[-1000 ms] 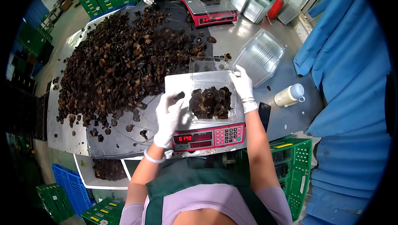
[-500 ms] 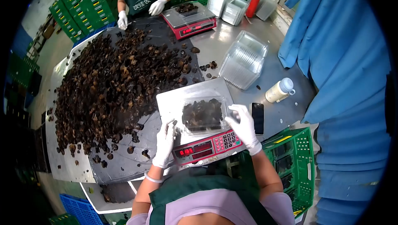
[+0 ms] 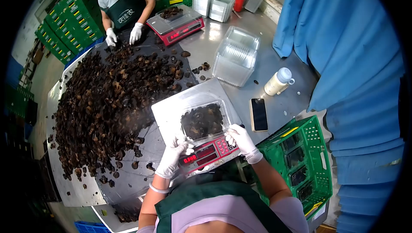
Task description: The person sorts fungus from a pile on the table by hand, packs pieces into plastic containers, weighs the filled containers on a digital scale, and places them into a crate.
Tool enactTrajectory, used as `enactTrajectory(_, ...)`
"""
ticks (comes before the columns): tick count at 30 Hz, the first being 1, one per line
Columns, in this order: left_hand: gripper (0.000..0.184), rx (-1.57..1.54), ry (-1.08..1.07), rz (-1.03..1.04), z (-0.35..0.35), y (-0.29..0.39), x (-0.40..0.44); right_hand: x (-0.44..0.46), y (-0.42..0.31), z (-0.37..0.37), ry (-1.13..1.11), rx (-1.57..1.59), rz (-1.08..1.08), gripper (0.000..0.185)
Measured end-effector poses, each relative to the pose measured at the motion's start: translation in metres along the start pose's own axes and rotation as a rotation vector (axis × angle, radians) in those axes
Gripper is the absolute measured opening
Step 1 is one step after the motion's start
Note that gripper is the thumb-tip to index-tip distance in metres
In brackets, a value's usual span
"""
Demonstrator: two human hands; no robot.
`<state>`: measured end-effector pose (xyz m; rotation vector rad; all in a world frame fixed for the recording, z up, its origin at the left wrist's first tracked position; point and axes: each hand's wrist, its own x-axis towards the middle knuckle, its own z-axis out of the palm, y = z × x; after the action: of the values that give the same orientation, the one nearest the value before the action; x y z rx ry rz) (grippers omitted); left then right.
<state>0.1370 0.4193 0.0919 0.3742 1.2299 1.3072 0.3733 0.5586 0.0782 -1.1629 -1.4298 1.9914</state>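
Observation:
A clear plastic box (image 3: 202,120) filled with dark wood ear mushrooms rests on the steel pan (image 3: 165,110) of a red digital scale (image 3: 210,153). My gloved left hand (image 3: 175,149) is at the box's near left corner, its fingers curled in against the edge. At the near right corner, my gloved right hand (image 3: 241,138) pinches the box's rim with thumb and fingers. The red display appears to read 0.380. A large heap of loose wood ear mushrooms (image 3: 107,104) spreads over the table to the left.
Stacked clear boxes (image 3: 237,57), a bottle (image 3: 279,82) and a phone (image 3: 259,114) stand or lie to the right. A green crate (image 3: 319,155) holds several filled boxes. Across the table, a co-worker's gloved hands (image 3: 136,33) are near the heap, beside another scale (image 3: 176,27).
My hands have moved in to the box's near corners, and my right fingers have closed. The display reading has risen. The co-worker's hands have come down to the heap; the camera view has shifted.

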Motion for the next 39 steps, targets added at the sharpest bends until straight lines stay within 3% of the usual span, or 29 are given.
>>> enactTrajectory(1,0.011,0.004,-0.007,-0.002,0.000,-0.005,-0.001,-0.002,-0.001,0.000,0.027,0.036,-0.006,0.014)
enactTrajectory(3,0.011,0.174,0.034,0.292,0.000,-0.013,-0.006,-0.006,0.004,-0.007,-0.026,0.021,-0.048,0.015)
enactTrajectory(4,0.011,0.469,0.079,0.484,-0.003,-0.013,-0.012,-0.014,0.005,-0.009,-0.075,-0.126,-0.119,0.022)
enactTrajectory(5,0.018,0.958,0.187,0.604,-0.004,0.001,-0.021,-0.025,-0.003,-0.006,-0.121,-0.270,-0.183,0.032)
enactTrajectory(6,0.021,1.039,0.204,0.810,0.004,0.013,-0.025,-0.037,-0.011,0.002,-0.092,-0.307,-0.402,0.056)
enactTrajectory(7,0.024,1.113,0.218,1.017,0.013,0.025,-0.024,-0.046,-0.021,0.008,-0.057,-0.350,-0.507,0.060)
enactTrajectory(8,0.028,1.224,0.240,1.100,0.011,0.024,-0.021,-0.055,-0.030,0.014,-0.014,-0.396,-0.611,0.065)
enactTrajectory(9,0.026,1.218,0.276,1.138,0.015,0.024,-0.018,-0.051,-0.018,0.013,0.136,-0.606,-0.648,0.065)
enactTrajectory(10,0.025,1.211,0.313,1.175,0.019,0.025,-0.015,-0.054,-0.015,0.013,0.168,-0.612,-0.672,0.067)
enactTrajectory(11,0.025,1.275,0.314,1.310,0.028,0.034,-0.013,-0.050,-0.001,0.006,0.058,-0.282,-0.579,0.068)
enactTrajectory(12,0.025,1.246,0.315,1.332,0.033,0.031,-0.007,-0.057,-0.005,0.007,0.192,-0.444,-0.655,0.067)
enactTrajectory(13,0.026,1.217,0.266,1.318,0.039,0.029,-0.004,-0.064,-0.010,0.008,0.334,-0.607,-0.718,0.066)
enactTrajectory(14,0.021,1.128,0.211,1.102,0.049,0.032,-0.007,-0.070,-0.007,0.003,0.380,-0.630,-0.766,0.068)
enactTrajectory(15,0.018,1.037,0.131,0.886,0.063,0.033,-0.008,-0.065,0.013,-0.014,0.435,-0.866,-0.822,0.070)
enactTrajectory(16,0.023,0.762,0.055,0.618,0.066,0.022,0.005,-0.088,-0.014,-0.018,0.379,-0.780,-0.843,0.067)
enactTrajectory(17,0.028,0.272,-0.038,0.332,0.075,0.013,0.009,-0.107,-0.040,-0.018,0.340,-0.698,-0.855,0.065)
enactTrajectory(18,0.027,0.489,-0.255,0.289,0.075,0.018,0.020,-0.110,-0.033,-0.029,0.347,-0.639,-0.833,0.063)
enactTrajectory(19,0.027,0.952,-0.477,0.660,0.095,0.022,0.018,-0.116,-0.023,-0.041,0.345,-0.568,-0.822,0.062)
enactTrajectory(21,0.033,0.967,-0.439,0.578,0.117,0.001,0.024,-0.150,-0.030,-0.069,0.583,-0.510,-0.835,0.059)
enactTrajectory(22,0.033,0.968,-0.499,0.573,0.137,0.000,0.021,-0.174,-0.033,-0.087,0.731,-0.501,-0.741,0.060)
enactTrajectory(24,0.044,0.745,-0.469,0.324,0.169,-0.003,0.004,-0.222,-0.030,-0.124,1.007,-0.483,-0.538,0.065)
enactTrajectory(27,0.045,0.735,-0.642,0.209,0.164,-0.024,0.018,-0.280,0.017,-0.182,1.404,-0.591,-0.291,0.066)
enactTrajectory(29,0.042,0.764,-0.712,0.208,0.168,-0.030,0.016,-0.307,0.043,-0.214,1.483,-0.632,-0.047,0.063)
enactTrajectory(32,0.040,0.789,-0.746,0.141,0.160,-0.046,0.020,-0.305,0.072,-0.240,1.312,-0.315,0.081,0.057)
enactTrajectory(33,0.037,0.807,-0.769,0.160,0.157,-0.052,0.023,-0.291,0.070,-0.238,1.274,-0.390,0.078,0.055)
enactTrajectory(35,0.035,0.818,-0.760,0.138,0.154,-0.055,0.021,-0.254,0.085,-0.243,1.032,-0.092,0.128,0.058)
enactTrajectory(37,0.034,0.878,-0.765,0.168,0.145,-0.055,0.018,-0.200,0.157,-0.260,0.985,-0.190,-0.122,0.060)
enactTrajectory(39,0.033,0.937,-0.747,0.199,0.142,-0.042,0.011,-0.206,0.168,-0.264,0.878,-0.542,0.026,0.049)
